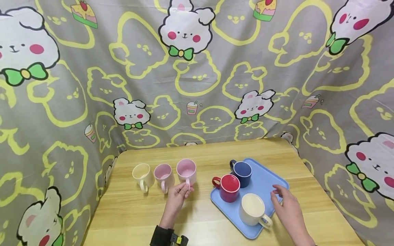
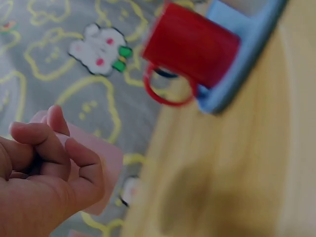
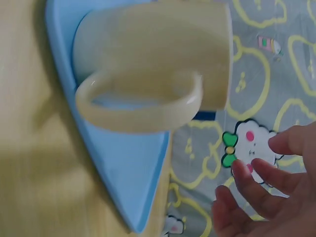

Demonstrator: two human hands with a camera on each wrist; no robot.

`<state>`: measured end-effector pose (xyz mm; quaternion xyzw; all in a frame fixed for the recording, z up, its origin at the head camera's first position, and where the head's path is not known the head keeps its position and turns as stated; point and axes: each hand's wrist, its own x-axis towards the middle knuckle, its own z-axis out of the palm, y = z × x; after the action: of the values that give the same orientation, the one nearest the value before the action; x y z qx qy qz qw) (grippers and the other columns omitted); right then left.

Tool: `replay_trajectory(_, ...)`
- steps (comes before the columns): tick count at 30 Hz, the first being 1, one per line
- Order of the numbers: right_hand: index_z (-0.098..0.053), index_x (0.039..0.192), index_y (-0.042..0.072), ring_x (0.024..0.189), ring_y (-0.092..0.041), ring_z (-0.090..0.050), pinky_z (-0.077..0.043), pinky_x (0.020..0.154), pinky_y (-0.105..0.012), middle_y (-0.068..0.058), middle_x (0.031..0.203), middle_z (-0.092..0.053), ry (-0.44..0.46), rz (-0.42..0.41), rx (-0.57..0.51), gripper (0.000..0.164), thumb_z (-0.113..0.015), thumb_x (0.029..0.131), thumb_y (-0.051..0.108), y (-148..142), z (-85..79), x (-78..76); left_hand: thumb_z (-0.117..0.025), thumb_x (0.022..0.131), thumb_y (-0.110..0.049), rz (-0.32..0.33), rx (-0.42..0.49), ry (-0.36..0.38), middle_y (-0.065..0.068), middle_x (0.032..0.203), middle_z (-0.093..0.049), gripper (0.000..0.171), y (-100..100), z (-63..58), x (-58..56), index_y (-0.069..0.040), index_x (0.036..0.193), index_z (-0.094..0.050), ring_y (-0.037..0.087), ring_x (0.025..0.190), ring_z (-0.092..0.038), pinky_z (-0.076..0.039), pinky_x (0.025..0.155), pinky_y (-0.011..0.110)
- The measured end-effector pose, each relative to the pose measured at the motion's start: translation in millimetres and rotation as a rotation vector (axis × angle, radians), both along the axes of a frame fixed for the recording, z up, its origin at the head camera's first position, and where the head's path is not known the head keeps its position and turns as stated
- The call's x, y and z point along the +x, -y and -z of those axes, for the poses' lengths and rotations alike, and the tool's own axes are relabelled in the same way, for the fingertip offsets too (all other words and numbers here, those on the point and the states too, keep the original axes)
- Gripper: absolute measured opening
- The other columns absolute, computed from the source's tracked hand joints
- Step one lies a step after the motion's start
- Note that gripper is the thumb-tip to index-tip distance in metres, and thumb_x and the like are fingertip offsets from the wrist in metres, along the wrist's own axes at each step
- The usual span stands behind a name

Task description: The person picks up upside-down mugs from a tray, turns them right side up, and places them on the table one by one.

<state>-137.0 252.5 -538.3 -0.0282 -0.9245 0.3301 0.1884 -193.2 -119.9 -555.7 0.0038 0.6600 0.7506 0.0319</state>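
My left hand (image 1: 178, 200) pinches the handle of a pink mug (image 1: 186, 167), the rightmost in a row of three. In the left wrist view the fingers (image 2: 86, 168) curl at this mug (image 2: 112, 160); whether its base touches the table cannot be told. Beside it stand another pink mug (image 1: 163, 171) and a pale yellow mug (image 1: 141, 171). My right hand (image 1: 290, 209) hovers at the right side of a blue tray (image 1: 261, 184), fingers loosely bent and holding nothing. Nearest to it is a cream mug (image 1: 250, 212), its handle (image 3: 138, 116) turned toward me.
On the tray also stand a red mug (image 1: 229, 190) and a navy mug (image 1: 243, 173), their handles pointing left. The wooden table (image 1: 197, 225) is bordered at the back and sides by a patterned grey curtain (image 1: 197, 85).
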Motion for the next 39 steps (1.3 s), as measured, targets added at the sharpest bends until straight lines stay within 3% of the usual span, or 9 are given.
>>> replay_trajectory(8, -0.059, 0.125, -0.010, 0.099, -0.045, -0.064, -0.049, 0.084, -0.061, -0.026, 0.108, -0.068, 0.068, 0.017, -0.019, 0.033, -0.059, 0.098, 0.009, -7, 11.9, 1.3, -0.056, 0.103, -0.006, -0.004, 0.042, 0.048, 0.013, 0.087, -0.070, 0.034, 10, 29.0, -3.1, 0.026, 0.116, -0.057, 0.006, 0.068, -0.054, -0.056, 0.071, 0.024)
replay_trajectory(15, -0.056, 0.131, -0.011, 0.105, -0.048, -0.062, -0.048, 0.087, -0.064, -0.032, 0.119, -0.062, 0.162, 0.014, -0.052, 0.037, -0.055, 0.101, 0.011, -9, 14.4, 2.2, -0.056, 0.103, -0.005, -0.028, 0.076, 0.082, 0.010, 0.085, -0.068, 0.035, 13, 41.2, -6.6, 0.027, 0.118, -0.055, 0.007, 0.069, -0.056, -0.058, 0.074, 0.027)
replay_trajectory(24, -0.055, 0.132, -0.010, 0.107, -0.047, -0.061, -0.048, 0.089, -0.063, -0.034, 0.124, -0.059, 0.208, 0.014, -0.087, 0.037, -0.054, 0.101, 0.011, -6, 18.8, 5.1, -0.051, 0.106, -0.004, -0.052, 0.112, 0.089, 0.013, 0.091, -0.068, 0.036, 24, 57.9, -8.0, 0.028, 0.122, -0.052, 0.011, 0.076, -0.064, -0.061, 0.079, 0.032)
replay_trajectory(32, -0.054, 0.133, -0.009, 0.109, -0.046, -0.060, -0.047, 0.091, -0.063, -0.033, 0.126, -0.057, 0.233, 0.025, -0.107, 0.038, -0.053, 0.102, 0.012, -5, 18.4, 4.3, -0.051, 0.106, -0.007, -0.071, 0.145, 0.089, 0.008, 0.087, -0.066, 0.037, 26, 56.3, -12.5, 0.029, 0.119, -0.052, 0.009, 0.073, -0.061, -0.060, 0.075, 0.027)
replay_trajectory(39, -0.053, 0.134, -0.011, 0.109, -0.048, -0.061, -0.048, 0.092, -0.063, -0.036, 0.128, -0.056, 0.242, 0.002, -0.090, 0.039, -0.052, 0.102, 0.011, -7, 16.2, 6.3, -0.047, 0.107, -0.006, -0.078, 0.113, 0.118, 0.008, 0.092, -0.065, 0.033, 25, 52.5, -17.6, 0.023, 0.119, -0.055, 0.008, 0.072, -0.058, -0.061, 0.078, 0.034)
